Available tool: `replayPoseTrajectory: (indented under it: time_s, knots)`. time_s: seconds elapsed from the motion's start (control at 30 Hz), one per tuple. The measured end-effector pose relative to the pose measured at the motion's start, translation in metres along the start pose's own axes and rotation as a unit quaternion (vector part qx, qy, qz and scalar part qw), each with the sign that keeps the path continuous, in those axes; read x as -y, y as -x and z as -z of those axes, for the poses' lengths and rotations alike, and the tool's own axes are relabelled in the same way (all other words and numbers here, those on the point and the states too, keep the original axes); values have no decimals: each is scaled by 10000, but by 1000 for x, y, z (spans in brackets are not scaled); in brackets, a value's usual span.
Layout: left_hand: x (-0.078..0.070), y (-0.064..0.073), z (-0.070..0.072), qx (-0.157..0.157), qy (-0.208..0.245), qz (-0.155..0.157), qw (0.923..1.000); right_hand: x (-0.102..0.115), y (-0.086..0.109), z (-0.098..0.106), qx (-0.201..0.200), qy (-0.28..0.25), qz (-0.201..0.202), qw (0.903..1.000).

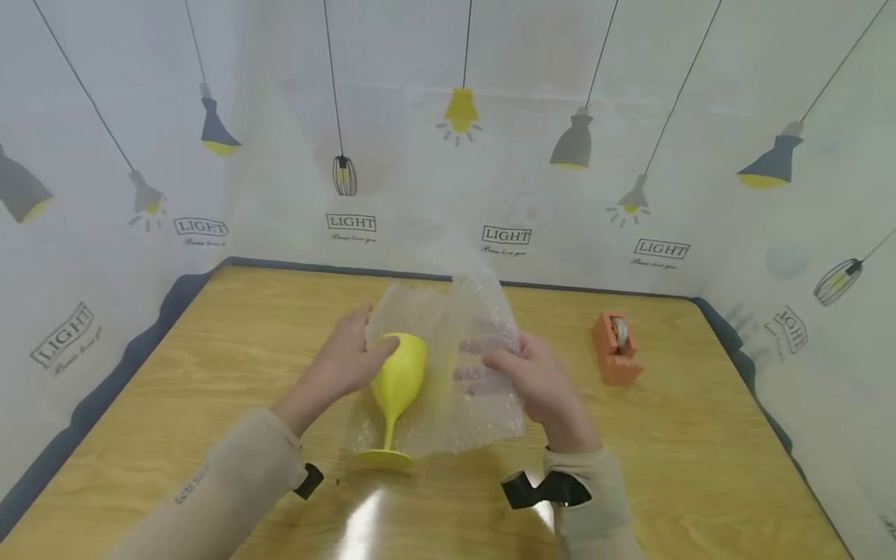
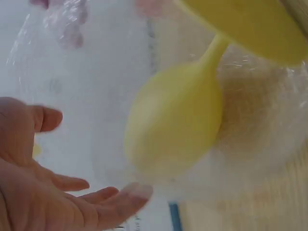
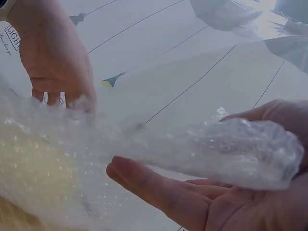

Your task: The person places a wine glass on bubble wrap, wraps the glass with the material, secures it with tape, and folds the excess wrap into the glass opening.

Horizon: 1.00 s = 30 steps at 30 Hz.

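Note:
A yellow goblet point(image 1: 400, 373) is against a clear sheet of bubble wrap point(image 1: 483, 412), with its foot towards me and its bowl pointing away. My left hand point(image 1: 350, 350) is at the left of the bowl, its thumb near the rim. In the left wrist view, the fingers of that hand point(image 2: 62, 192) are spread loosely beside the goblet point(image 2: 175, 118). My right hand point(image 1: 539, 381) holds the raised right side of the wrap between thumb and fingers. Through the film its fingers show. In the right wrist view, the folded wrap point(image 3: 240, 154) crosses the palm.
An orange tape dispenser point(image 1: 616, 350) stands on the wooden table point(image 1: 700, 451) to the right. Behind the table hangs a white backdrop point(image 1: 413, 155) printed with lamps. A dark band point(image 1: 308, 267) runs along the table's far edge.

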<state>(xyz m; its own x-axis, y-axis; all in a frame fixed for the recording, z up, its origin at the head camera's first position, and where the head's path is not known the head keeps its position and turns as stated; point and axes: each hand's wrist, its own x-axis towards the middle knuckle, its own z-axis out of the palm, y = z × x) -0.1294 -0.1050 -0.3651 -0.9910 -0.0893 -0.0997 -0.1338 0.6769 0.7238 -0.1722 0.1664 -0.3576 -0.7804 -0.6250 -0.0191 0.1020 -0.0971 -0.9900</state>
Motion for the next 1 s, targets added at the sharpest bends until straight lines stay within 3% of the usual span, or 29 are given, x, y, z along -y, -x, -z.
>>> replayPoseTrajectory:
  time_s: [0.07, 0.13, 0.17, 0.2, 0.27, 0.33, 0.37, 0.43, 0.5, 0.57, 0.67, 0.77, 0.83, 0.9, 1.0]
  knots:
    - [4, 1, -2, -18, -761, -67, 9971, -1, -2, 5, -157, 168, 45, 9997]
    - [11, 1, -3, 17, -1475, 110, 9890, 1, -1, 14, -593, 884, -19, 9943]
    - [16, 1, -2, 81, -1751, 286, 9841, 3, 0, 21, -852, 1490, -111, 9851]
    - [23, 0, 0, 123, -1931, 421, 9802, 6, 2, 28, -1139, 2127, -290, 9700]
    - [40, -3, 7, 190, -2109, 701, 9748, 11, 5, 43, -1687, 3527, -819, 9168]
    - [59, -5, 18, 248, -1970, 860, 9763, 15, 9, 55, -1956, 4340, -1194, 8713]
    - [68, -6, 24, 286, -1767, 913, 9796, 16, 11, 60, -2084, 4614, -1237, 8535]
    - [82, -6, 39, 374, -1153, 1029, 9873, 18, 13, 63, -2221, 4828, -1180, 8388]
    - [88, -3, 57, 291, -472, 1002, 9934, 20, 14, 59, -2124, 4972, -953, 8358]
    - [87, 3, 82, 70, 192, 887, 9958, 20, 12, 52, -1784, 5184, -770, 8328]
    - [75, 14, 124, -627, 920, 496, 9926, 10, 4, 41, -896, 5531, -665, 8256]
    - [65, 22, 163, -1458, 1463, 87, 9784, -12, -7, 33, -22, 5737, -918, 8139]
    - [61, 23, 182, -1995, 1981, -236, 9594, -28, -12, 30, 404, 5769, -1239, 8063]
    - [63, 19, 193, -2361, 2142, -461, 9467, -42, -14, 30, 615, 5756, -1495, 8016]
    - [73, 5, 197, -2501, 1985, -519, 9462, -55, -11, 34, 664, 5649, -1596, 8069]
